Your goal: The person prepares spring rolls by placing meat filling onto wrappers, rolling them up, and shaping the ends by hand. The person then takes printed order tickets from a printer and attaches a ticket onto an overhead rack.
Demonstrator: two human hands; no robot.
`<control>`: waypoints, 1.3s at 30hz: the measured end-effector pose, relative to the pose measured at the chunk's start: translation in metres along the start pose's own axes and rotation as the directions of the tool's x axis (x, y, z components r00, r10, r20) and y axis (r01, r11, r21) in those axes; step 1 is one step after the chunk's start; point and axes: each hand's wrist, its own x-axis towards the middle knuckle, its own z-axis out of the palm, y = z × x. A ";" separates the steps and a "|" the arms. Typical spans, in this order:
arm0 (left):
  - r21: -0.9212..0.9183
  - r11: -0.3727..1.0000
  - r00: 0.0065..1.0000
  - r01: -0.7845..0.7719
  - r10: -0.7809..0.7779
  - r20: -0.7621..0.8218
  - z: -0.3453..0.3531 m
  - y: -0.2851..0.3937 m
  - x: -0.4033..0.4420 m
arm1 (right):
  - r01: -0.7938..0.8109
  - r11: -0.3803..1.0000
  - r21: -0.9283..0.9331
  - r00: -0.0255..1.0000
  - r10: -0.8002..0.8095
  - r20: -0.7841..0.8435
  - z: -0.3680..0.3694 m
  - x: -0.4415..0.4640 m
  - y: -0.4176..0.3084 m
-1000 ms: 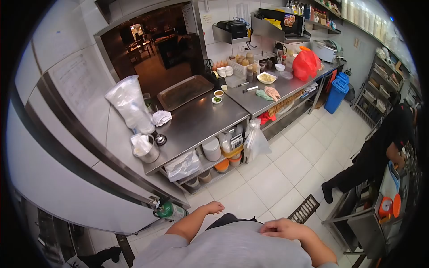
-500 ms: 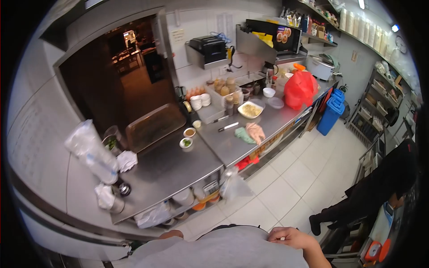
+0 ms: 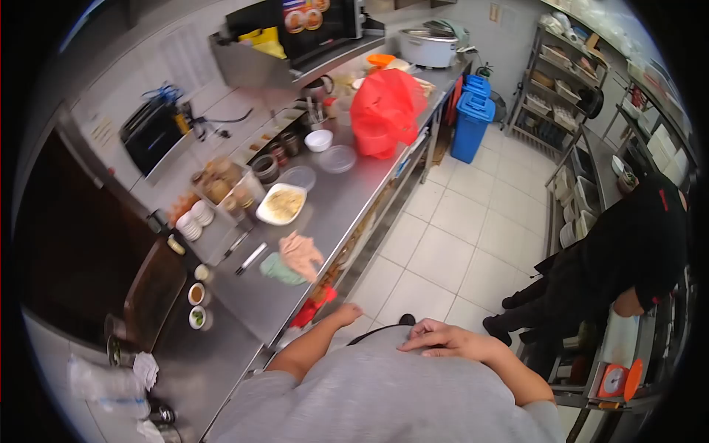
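My left hand [image 3: 346,314] is beside the steel counter's front edge, near a red bag on the lower shelf; its fingers are blurred and curled out of clear sight. In front of my belly hangs my right hand [image 3: 437,338], fingers loosely spread, with nothing in it. On the counter [image 3: 255,303] nearest my left hand lie a pink cloth [image 3: 300,255] and a green cloth [image 3: 281,270]. Behind them are a marker [image 3: 252,258] and a white bowl of pale food [image 3: 281,204]. A large red plastic bag [image 3: 385,112] stands farther along.
A co-worker in black [image 3: 624,244] stands at the right by a counter with an orange scale [image 3: 613,380]. Blue bins [image 3: 473,122] and a metal rack [image 3: 557,85] are at the back. A tray [image 3: 153,292] and small sauce cups [image 3: 196,294] sit at the left.
My view has turned right and moved closer along the counter. My left hand, mostly hidden half a second ago, shows again. The co-worker's arm now reaches over the right-hand counter.
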 end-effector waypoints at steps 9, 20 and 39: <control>-0.134 0.990 0.987 0.038 -0.058 -0.147 -0.002 0.020 0.068 | -0.165 0.909 -0.383 0.986 0.159 -0.047 -0.239 0.072 0.045; -0.275 0.933 0.972 -0.233 0.226 -0.055 -0.182 0.383 0.359 | -0.426 0.882 -0.201 0.890 0.368 -0.270 -0.479 0.166 0.111; -0.299 0.911 0.953 -0.285 0.236 -0.191 -0.261 0.637 0.648 | -0.350 0.934 0.068 0.853 0.348 -0.388 -0.988 0.289 0.236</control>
